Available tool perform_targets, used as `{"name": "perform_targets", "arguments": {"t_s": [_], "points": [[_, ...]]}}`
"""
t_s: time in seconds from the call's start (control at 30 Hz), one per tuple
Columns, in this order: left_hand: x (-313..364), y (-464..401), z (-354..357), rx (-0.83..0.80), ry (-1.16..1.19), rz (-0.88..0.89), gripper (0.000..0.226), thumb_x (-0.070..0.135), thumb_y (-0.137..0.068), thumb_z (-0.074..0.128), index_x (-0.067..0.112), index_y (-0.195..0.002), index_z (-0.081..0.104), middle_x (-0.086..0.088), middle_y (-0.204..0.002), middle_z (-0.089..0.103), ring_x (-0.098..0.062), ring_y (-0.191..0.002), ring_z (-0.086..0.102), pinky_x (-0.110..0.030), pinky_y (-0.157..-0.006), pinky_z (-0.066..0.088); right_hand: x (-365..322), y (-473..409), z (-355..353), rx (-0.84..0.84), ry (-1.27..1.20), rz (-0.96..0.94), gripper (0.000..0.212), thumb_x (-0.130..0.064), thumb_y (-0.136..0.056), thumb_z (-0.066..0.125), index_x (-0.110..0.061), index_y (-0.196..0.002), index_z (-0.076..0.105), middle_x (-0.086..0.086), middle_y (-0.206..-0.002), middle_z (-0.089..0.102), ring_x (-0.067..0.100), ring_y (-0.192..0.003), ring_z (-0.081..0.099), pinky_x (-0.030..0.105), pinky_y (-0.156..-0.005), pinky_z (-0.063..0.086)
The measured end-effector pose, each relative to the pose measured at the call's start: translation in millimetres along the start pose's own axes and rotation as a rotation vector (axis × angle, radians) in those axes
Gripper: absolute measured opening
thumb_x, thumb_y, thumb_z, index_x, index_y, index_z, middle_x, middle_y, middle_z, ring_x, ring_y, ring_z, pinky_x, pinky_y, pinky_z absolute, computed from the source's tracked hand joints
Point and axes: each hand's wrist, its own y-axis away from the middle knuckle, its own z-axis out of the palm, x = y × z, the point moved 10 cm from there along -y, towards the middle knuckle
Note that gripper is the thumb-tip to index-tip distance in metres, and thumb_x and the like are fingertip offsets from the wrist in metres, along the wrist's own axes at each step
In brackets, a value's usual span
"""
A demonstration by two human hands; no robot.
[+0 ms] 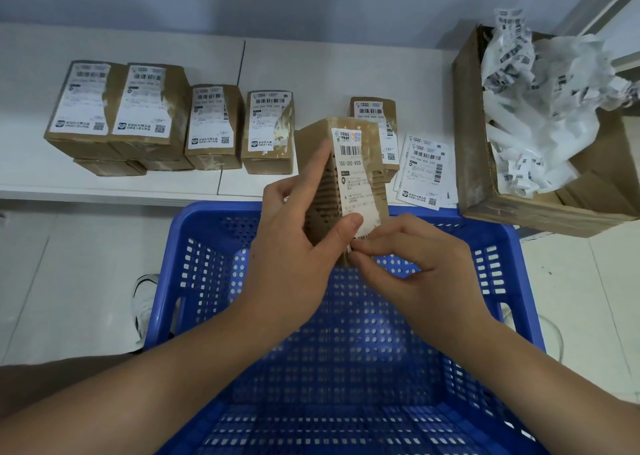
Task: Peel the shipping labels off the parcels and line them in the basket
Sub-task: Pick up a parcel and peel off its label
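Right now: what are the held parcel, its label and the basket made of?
Held parcel: brown corrugated cardboard, matte; torn face shows ribbed fluting. Label: white printed paper, probably adhesive-backed, slight sheen; the right hand pinches its lower edge. Basket: blue moulded plastic, smooth, with perforated walls and floor.
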Motion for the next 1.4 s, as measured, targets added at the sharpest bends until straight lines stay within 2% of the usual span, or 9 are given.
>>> {"name": "perform_targets", "arguments": {"t_s": [0.17,0.33,0.47,0.6,0.73,1.03,1.2,1.27,1.4], "points": [[-1,1,2,0.005,-0.018,-0.002,0.081,0.034,-0.096,0.07,0.073,-0.147,0.02,0.014,-0.129,0.042,0.001,-0.117,0.057,-0.033,-0.091,0.061,-5,3,-1,0.05,0.089,-0.03,0.014,-0.019,-0.085,0.072,-0.007,-0.087,0.08,-0.002,-0.085,0.071,0.007,-0.079,0.067,0.02,-0.072,0.055],[-6,-1,4,-0.007,0.051,-0.039,0.082,0.029,-0.096,0.071,0.073,-0.146,0.024,0.013,-0.13,0.043,-0.011,-0.119,0.061,-0.036,-0.088,0.063,-2,2,0,0.042,0.094,-0.014,0.013,-0.016,-0.086,0.07,-0.007,-0.087,0.079,-0.002,-0.083,0.07,0.007,-0.077,0.065,0.02,-0.072,0.053],[-7,-4,0,0.001,0.064,-0.043,0.08,0.03,-0.096,0.071,0.071,-0.148,0.025,0.015,-0.132,0.043,-0.012,-0.12,0.062,-0.035,-0.089,0.062,-2,0,-1,0.007,0.041,-0.007,0.011,-0.014,-0.086,0.076,-0.009,-0.096,0.08,-0.001,-0.09,0.072,0.005,-0.085,0.068,0.016,-0.079,0.053],[-6,-7,-2,0.007,0.059,-0.039,0.08,0.031,-0.095,0.071,0.068,-0.15,0.026,0.013,-0.133,0.043,-0.012,-0.122,0.06,-0.036,-0.088,0.063,-1,1,-1,0.002,0.061,-0.006,0.013,-0.023,-0.088,0.076,-0.014,-0.096,0.08,-0.004,-0.09,0.071,0.009,-0.086,0.067,0.024,-0.077,0.054],[-2,-6,-3,0.016,0.012,0.005,0.084,0.03,-0.093,0.074,0.068,-0.15,0.026,0.014,-0.135,0.042,-0.002,-0.125,0.053,-0.036,-0.093,0.061,-1,2,0,0.002,0.073,-0.002,0.006,-0.016,-0.086,0.078,-0.013,-0.09,0.079,-0.004,-0.084,0.071,0.012,-0.079,0.066,0.03,-0.071,0.054],[4,-2,2,0.003,-0.004,0.038,0.089,0.025,-0.091,0.077,0.075,-0.144,0.025,0.016,-0.135,0.039,-0.008,-0.124,0.058,-0.034,-0.094,0.06,0,4,9,-0.048,0.088,0.075,0.012,-0.022,-0.086,0.062,-0.014,-0.08,0.068,-0.007,-0.075,0.06,0.009,-0.073,0.055,0.014,-0.07,0.044],[3,0,5,0.001,-0.015,0.024,0.089,0.026,-0.091,0.077,0.077,-0.142,0.024,0.02,-0.133,0.039,-0.006,-0.121,0.06,-0.033,-0.094,0.06,8,8,19,-0.121,0.104,0.148,0.006,-0.029,-0.083,0.056,-0.023,-0.081,0.055,-0.009,-0.076,0.054,0.014,-0.072,0.053,0.03,-0.064,0.046],[2,0,5,0.002,-0.008,0.018,0.089,0.026,-0.091,0.077,0.075,-0.143,0.025,0.02,-0.133,0.04,-0.006,-0.121,0.06,-0.032,-0.094,0.06,8,8,19,-0.114,0.112,0.156,0.007,-0.03,-0.082,0.056,-0.023,-0.081,0.054,-0.01,-0.075,0.053,0.014,-0.071,0.053,0.031,-0.064,0.046],[1,-1,5,0.019,0.005,0.009,0.087,0.026,-0.091,0.077,0.07,-0.147,0.027,0.016,-0.134,0.041,-0.005,-0.12,0.06,-0.033,-0.093,0.061,-11,4,4,0.0,0.215,-0.02,0.008,-0.021,-0.087,0.064,-0.015,-0.084,0.069,-0.008,-0.079,0.063,0.006,-0.074,0.055,0.026,-0.07,0.048]]}}
